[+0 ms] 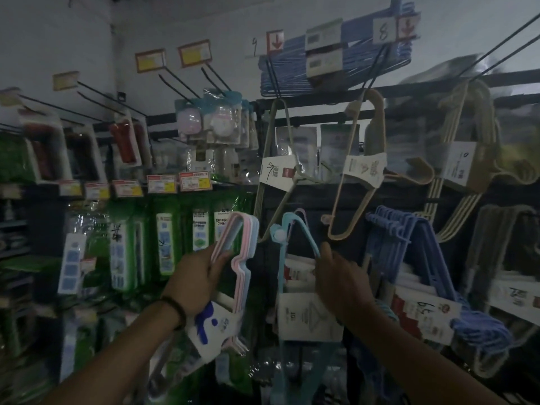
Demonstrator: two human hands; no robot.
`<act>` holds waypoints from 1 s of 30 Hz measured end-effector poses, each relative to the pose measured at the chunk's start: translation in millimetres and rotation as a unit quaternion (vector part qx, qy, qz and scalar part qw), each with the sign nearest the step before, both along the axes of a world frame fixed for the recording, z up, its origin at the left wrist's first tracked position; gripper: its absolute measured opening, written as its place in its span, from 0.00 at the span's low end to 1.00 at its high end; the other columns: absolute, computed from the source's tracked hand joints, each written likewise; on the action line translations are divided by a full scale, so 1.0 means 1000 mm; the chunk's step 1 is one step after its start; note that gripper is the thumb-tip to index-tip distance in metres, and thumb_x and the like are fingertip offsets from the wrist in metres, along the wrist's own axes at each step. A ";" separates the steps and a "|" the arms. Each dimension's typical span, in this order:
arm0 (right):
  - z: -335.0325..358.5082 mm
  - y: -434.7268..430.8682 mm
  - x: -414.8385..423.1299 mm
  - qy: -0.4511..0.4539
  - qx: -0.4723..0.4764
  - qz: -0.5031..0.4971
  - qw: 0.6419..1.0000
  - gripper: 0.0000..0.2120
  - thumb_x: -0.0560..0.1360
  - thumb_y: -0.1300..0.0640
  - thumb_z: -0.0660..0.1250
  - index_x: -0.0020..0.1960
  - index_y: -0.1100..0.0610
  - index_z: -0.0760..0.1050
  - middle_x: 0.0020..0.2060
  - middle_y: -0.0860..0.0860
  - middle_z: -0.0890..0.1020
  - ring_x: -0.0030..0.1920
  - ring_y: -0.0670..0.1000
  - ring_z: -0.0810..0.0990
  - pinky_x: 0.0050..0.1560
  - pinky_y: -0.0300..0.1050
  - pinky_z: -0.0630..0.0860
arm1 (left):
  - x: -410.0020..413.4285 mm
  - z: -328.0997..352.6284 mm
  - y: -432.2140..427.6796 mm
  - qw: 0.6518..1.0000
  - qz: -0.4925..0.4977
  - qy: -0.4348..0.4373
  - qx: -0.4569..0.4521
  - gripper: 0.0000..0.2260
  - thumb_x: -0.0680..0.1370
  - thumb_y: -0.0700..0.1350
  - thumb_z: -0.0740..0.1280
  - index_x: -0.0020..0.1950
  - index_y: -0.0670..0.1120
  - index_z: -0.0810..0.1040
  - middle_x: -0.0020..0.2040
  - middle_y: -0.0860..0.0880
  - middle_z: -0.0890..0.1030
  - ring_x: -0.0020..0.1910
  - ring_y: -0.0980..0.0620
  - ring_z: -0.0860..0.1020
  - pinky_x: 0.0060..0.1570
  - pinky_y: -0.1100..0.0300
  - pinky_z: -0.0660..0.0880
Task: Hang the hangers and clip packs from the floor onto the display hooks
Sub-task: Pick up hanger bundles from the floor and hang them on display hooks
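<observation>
The pink and pale-blue bundle of plastic hangers (230, 232) looks smooth with a faint sheen, and its white paper sleeve (216, 325) is matt. The turquoise plastic hangers (282, 273) look equally smooth, with a matt white card label (306, 317). The beige hangers (375, 124) look dull (flocked or plain, too blurred to tell). The thin black metal hooks (178, 86) are matt, and the green film-wrapped packs (128, 211) are glossy.

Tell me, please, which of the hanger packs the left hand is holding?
The pink hanger pack: the left hand grips it, left of the light blue pack that the right hand holds. The beige packs and blue pack hang on hooks.
</observation>
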State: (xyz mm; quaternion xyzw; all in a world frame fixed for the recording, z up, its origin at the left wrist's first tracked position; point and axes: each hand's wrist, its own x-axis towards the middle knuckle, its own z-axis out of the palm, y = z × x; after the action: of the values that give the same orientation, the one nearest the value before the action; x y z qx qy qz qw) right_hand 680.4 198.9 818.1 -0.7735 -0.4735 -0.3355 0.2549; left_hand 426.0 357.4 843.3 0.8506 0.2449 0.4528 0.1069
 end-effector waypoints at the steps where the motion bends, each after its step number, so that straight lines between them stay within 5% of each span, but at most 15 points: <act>1: 0.004 0.006 0.000 -0.001 0.002 -0.020 1.000 0.19 0.84 0.53 0.58 0.73 0.56 0.64 0.53 0.52 0.84 0.43 0.57 0.84 0.39 0.50 0.78 | 0.002 0.003 -0.001 1.000 -0.010 0.016 -0.006 0.17 0.84 0.60 0.57 0.50 0.52 0.80 0.35 0.49 0.81 0.33 0.53 0.81 0.36 0.51 0.79; 7: 0.036 0.047 0.001 0.030 -0.074 -0.087 0.993 0.23 0.85 0.57 0.57 0.78 0.60 0.60 0.57 0.58 0.83 0.50 0.59 0.84 0.44 0.54 0.82 | 0.015 0.010 -0.016 0.996 -0.037 0.071 -0.034 0.13 0.86 0.55 0.59 0.43 0.54 0.76 0.32 0.48 0.82 0.27 0.56 0.81 0.33 0.56 0.82; 14: 0.054 0.078 0.037 0.041 -0.231 -0.131 0.963 0.22 0.87 0.59 0.54 0.78 0.67 0.62 0.73 0.65 0.69 0.71 0.64 0.70 0.68 0.60 0.73 | 0.025 0.011 -0.028 0.994 -0.053 0.059 -0.076 0.14 0.87 0.52 0.59 0.43 0.50 0.75 0.31 0.47 0.81 0.28 0.51 0.82 0.30 0.59 0.81; 17: 0.067 0.063 0.044 0.085 -0.301 -0.074 0.947 0.19 0.88 0.59 0.51 0.74 0.65 0.69 0.69 0.67 0.74 0.66 0.65 0.75 0.63 0.59 0.75 | 0.032 0.004 -0.029 0.992 -0.076 0.027 -0.094 0.13 0.86 0.52 0.59 0.43 0.54 0.74 0.30 0.48 0.78 0.27 0.54 0.80 0.27 0.61 0.77; 21: 0.092 0.017 0.037 0.259 -0.119 0.040 0.958 0.21 0.87 0.48 0.55 0.58 0.62 0.78 0.52 0.60 0.84 0.55 0.65 0.83 0.51 0.51 0.79 | 0.054 -0.006 -0.037 0.994 -0.089 0.002 -0.070 0.11 0.86 0.52 0.60 0.46 0.53 0.76 0.28 0.48 0.76 0.25 0.53 0.74 0.26 0.55 0.71; 23: 0.098 -0.018 0.026 0.386 -0.008 0.123 0.914 0.25 0.86 0.42 0.56 0.51 0.62 0.80 0.39 0.59 0.86 0.46 0.63 0.86 0.42 0.54 0.82 | 0.070 -0.012 -0.047 0.991 -0.107 -0.009 -0.084 0.15 0.86 0.55 0.58 0.50 0.47 0.79 0.30 0.44 0.77 0.26 0.50 0.75 0.25 0.58 0.68; 25: 0.101 -0.059 0.013 0.480 0.031 0.208 0.851 0.28 0.86 0.40 0.56 0.52 0.63 0.81 0.39 0.62 0.87 0.40 0.64 0.87 0.37 0.54 0.83 | 0.091 -0.018 -0.062 0.984 -0.140 -0.027 -0.105 0.16 0.86 0.55 0.57 0.48 0.48 0.78 0.28 0.48 0.75 0.24 0.54 0.74 0.25 0.62 0.68; 27: 0.100 -0.100 0.005 0.483 0.008 0.248 0.840 0.26 0.86 0.41 0.57 0.58 0.63 0.81 0.43 0.64 0.87 0.42 0.67 0.87 0.40 0.56 0.85 | 0.115 -0.022 -0.081 0.977 -0.175 -0.047 -0.109 0.12 0.86 0.52 0.57 0.49 0.50 0.77 0.28 0.52 0.71 0.23 0.55 0.72 0.27 0.61 0.68; 30: 0.091 -0.152 -0.005 0.387 -0.056 0.209 0.896 0.26 0.82 0.37 0.62 0.61 0.59 0.80 0.48 0.62 0.86 0.47 0.65 0.86 0.47 0.58 0.84 | 0.151 -0.025 -0.114 0.965 -0.229 -0.083 -0.102 0.11 0.86 0.52 0.58 0.56 0.50 0.77 0.32 0.54 0.75 0.28 0.58 0.74 0.32 0.60 0.71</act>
State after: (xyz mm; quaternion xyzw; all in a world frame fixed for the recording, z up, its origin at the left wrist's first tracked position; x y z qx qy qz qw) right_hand 675.2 46.5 909.3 -0.7386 -0.5057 0.0786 0.4388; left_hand 576.6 243.3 818.0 0.8277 0.0791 0.4583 0.3139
